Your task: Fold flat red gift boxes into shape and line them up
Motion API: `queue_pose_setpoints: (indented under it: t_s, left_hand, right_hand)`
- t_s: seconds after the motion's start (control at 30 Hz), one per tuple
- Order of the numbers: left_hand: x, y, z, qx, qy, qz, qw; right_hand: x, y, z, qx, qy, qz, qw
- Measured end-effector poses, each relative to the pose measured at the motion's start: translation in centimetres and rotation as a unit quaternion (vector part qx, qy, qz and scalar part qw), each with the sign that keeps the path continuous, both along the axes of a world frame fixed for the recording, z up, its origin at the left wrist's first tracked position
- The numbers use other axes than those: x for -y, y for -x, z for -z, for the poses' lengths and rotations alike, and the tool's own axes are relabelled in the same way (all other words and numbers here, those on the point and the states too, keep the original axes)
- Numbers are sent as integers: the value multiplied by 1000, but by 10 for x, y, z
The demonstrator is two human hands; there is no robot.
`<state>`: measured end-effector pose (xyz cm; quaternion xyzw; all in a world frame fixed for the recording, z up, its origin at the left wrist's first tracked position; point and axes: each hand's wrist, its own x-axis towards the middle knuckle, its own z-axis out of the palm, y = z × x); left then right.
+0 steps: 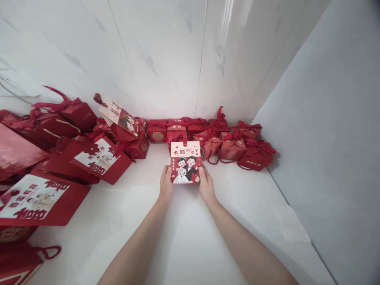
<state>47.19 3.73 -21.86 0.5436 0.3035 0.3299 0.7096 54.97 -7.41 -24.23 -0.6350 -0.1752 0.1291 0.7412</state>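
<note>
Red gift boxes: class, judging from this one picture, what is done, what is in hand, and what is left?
Done: a row of ribboned boxes stands closed along the wall. In hand: the left hand and right hand hold a cartoon-couple box by its sides on the white floor. Left, seemingly: red bags lie tumbled in a heap on the left.

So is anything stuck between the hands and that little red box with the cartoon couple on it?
No. The left hand and right hand already touch the little red box, one on each side, with nothing visible between them.
</note>
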Motion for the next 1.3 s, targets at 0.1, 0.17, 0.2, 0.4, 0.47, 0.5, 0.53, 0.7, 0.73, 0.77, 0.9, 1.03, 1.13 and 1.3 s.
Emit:
queue_pose_setpoints:
  t_s: [0.1,0.17,0.2,0.4,0.47,0.5,0.53,0.7,0.73,0.77,0.9,1.03,1.13,1.3]
  left_hand:
    - [0,0,1,9,4,6,1000]
    - [0,0,2,12,5,7,1000]
    - [0,0,2,12,4,8,1000]
    - [0,-1,2,9,3,1,1000]
    - [0,-2,2,4,8,0,1000]
    - [0,-2,1,4,12,-1,1000]
    - [0,-2,1,3,16,0,1000]
    - [-1,-2,2,-3,5,1,1000]
    - [-1,-1,2,-4,1,2,1000]
    - [-1,-1,3,-3,-1,2,1000]
    - [-1,-1,5,3,13,2,1000]
    - [-2,-2,6,1,14,1,1000]
    - [-2,-2,6,1,9,0,1000]
    - [-2,-2,4,-3,12,0,1000]
  right_hand:
    - [0,0,0,-4,4,-2,1000]
    - [0,1,0,-12,7,-5,1000]
    - [0,1,0,-16,9,-8,1000]
    - [1,0,-2,-14,12,-9,1000]
    - [2,0,-2,-14,13,-9,1000]
    - [2,0,-3,-15,14,-10,1000]
    - [2,0,-3,-16,14,-10,1000]
    - [3,1,-5,-21,13,-7,1000]
    - [3,1,-5,-21,13,-10,1000]
    - [3,1,-5,-21,13,-12,1000]
    - [3,0,-5,-21,15,-10,1000]
    - [2,-1,-4,-23,15,-10,1000]
    - [3,-1,-5,-26,17,-12,999]
    - [3,0,-6,-25,21,-12,999]
